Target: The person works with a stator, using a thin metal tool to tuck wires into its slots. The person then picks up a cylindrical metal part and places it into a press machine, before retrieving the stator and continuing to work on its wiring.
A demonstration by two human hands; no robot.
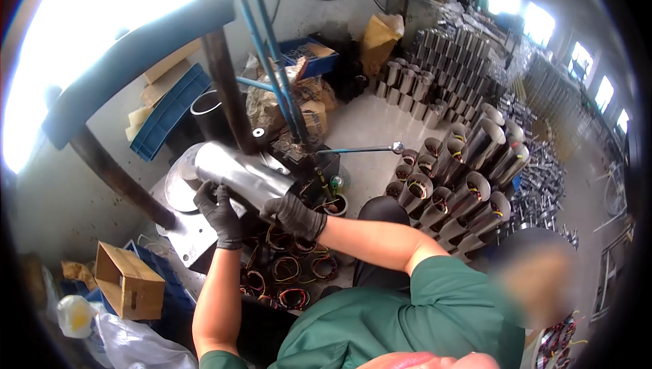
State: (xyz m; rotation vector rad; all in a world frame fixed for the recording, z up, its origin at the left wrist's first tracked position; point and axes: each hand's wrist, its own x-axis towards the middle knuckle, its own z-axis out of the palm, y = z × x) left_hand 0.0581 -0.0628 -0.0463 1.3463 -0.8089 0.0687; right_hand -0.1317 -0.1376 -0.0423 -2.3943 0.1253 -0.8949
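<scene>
At the far left, glare is washing out a window, and below it a clear plastic bag [139,338] is running out of sight at the lower edge. An open cardboard box [129,282] is resting by a blue crate [178,287], which the box is partly hiding. Above, a blue curved beam [146,53] is spanning dark posts, its upper outline fading into the glare. Next, the gloved left hand [219,214] is grasping the near side of a bare metal cylinder [241,173] close to its left end, fingers bent against it. The cylinder is lying tilted above a pale metal plate [197,241]; whether it is touching the round disc [180,182] behind it cannot be told. The gloved right hand [295,216] is clasping the cylinder's lower right end, its fingers covering part of the rim. Below the hands, wire coils [286,268] are sinking into shadow, partly hidden by the forearms. Beyond, crumpled brown packaging [314,114] is showing dark print too small to make out. Rightward, metal sleeves [468,192] with coloured wires inside are standing in overlapping rows, while a blurred patch [536,277] beside the green sleeve [451,287] is hiding what lies behind.
</scene>
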